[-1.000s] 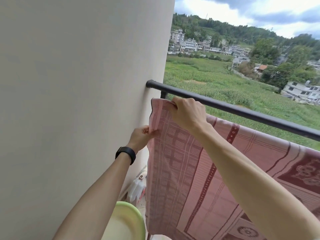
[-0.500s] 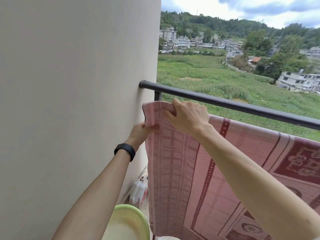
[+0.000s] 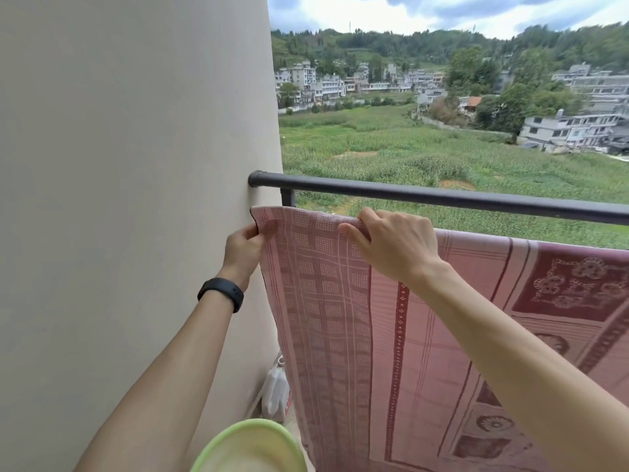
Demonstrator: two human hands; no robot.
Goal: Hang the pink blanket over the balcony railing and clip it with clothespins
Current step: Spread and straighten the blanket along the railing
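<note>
The pink blanket (image 3: 340, 318), patterned in dark red, hangs in front of me just below the dark metal balcony railing (image 3: 442, 198). Its top edge runs level a little under the bar. My left hand (image 3: 243, 248), with a black band on the wrist, pinches the blanket's left edge near the top corner, close to the wall. My right hand (image 3: 391, 245) grips the top edge a short way to the right, fingers curled over the fold. No clothespins are visible.
A plain beige wall (image 3: 136, 199) fills the left side, and the railing ends against it. A green basin (image 3: 252, 447) sits low in front of me, with a white plastic jug (image 3: 275, 391) on the floor beside the wall. Beyond the railing lie fields and houses.
Both hands have kept their hold and spread the top edge flatter and more level. My view has turned to the right, so the railing now looks nearly horizontal.
</note>
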